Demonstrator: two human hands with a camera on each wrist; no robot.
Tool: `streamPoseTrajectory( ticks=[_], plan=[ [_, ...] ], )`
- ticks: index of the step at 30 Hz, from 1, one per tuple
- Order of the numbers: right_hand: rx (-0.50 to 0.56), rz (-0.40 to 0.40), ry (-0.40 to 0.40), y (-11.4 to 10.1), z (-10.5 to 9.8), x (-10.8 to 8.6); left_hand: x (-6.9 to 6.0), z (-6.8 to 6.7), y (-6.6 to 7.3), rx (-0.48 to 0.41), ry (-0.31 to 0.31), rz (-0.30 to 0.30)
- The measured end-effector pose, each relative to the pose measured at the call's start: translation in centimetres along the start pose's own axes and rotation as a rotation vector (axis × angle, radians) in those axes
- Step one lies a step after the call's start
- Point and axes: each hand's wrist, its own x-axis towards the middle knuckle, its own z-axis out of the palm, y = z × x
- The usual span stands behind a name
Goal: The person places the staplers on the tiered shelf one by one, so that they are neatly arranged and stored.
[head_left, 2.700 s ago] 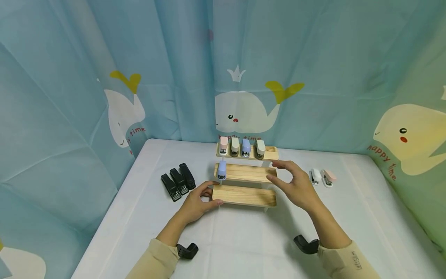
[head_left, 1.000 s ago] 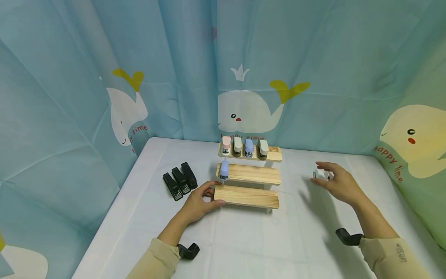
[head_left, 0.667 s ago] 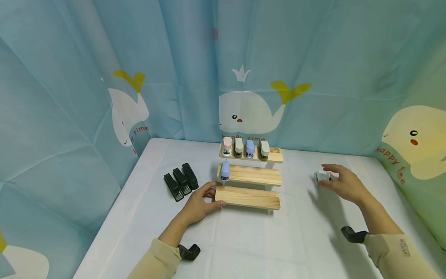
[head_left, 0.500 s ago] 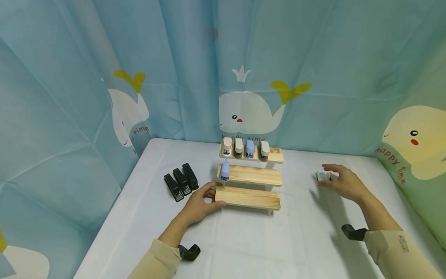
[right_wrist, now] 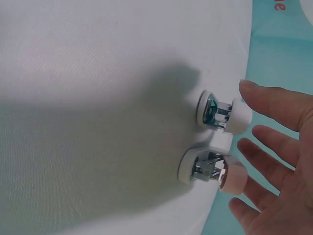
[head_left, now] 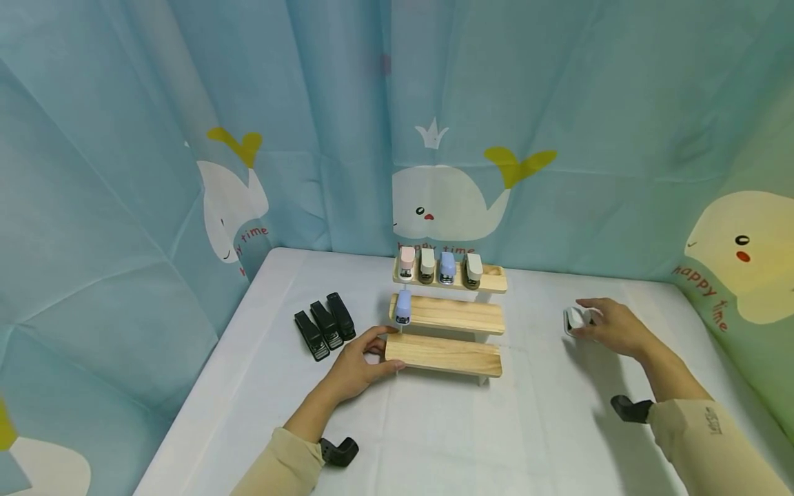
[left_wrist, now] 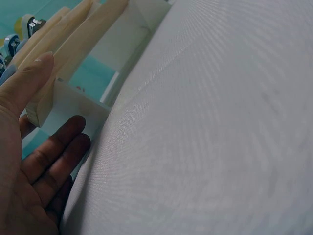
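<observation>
In the head view my left hand holds the left end of the bottom tier of a three-tier wooden display rack, thumb on the front edge. The left wrist view shows the thumb against the wood, with other fingers below near a clear support. At the right, my right hand is spread round a white mini stapler, thumb on the near side. In the right wrist view the thumb and fingers are close to the white stapler; a pink mini stapler stands beside it, by the lower fingers.
Several mini staplers, pink, pale and blue, stand on the rack's top tier. One blue stapler is at the left of the middle tier. Three black staplers lie left of the rack. A whale-print curtain hangs behind the table.
My right hand left the rack's right side and moved right to the white stapler, then lowered slightly towards it. The left hand kept its hold on the rack. The head view shifted slightly.
</observation>
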Motion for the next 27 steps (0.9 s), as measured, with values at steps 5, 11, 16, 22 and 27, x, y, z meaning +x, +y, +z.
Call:
streamPoseTrajectory(
  ticks=[5,11,16,22,27],
  plan=[
    [-0.012,0.014,-0.007,0.5,0.1,0.4,0.0,0.0,-0.1,0.001,0.0,-0.005],
    [-0.043,0.019,-0.017,0.9,0.1,0.8,0.1,0.0,-0.3,0.008,0.004,-0.001],
    [-0.066,0.018,-0.025,0.9,0.2,1.0,0.2,0.1,-0.5,0.022,0.005,0.0],
    [-0.084,0.006,-0.037,1.0,0.3,1.4,0.2,0.1,-0.3,0.001,-0.002,0.011],
    [-0.09,-0.002,-0.059,1.3,0.5,1.9,0.2,0.1,-0.3,-0.005,-0.001,0.006]
  ],
)
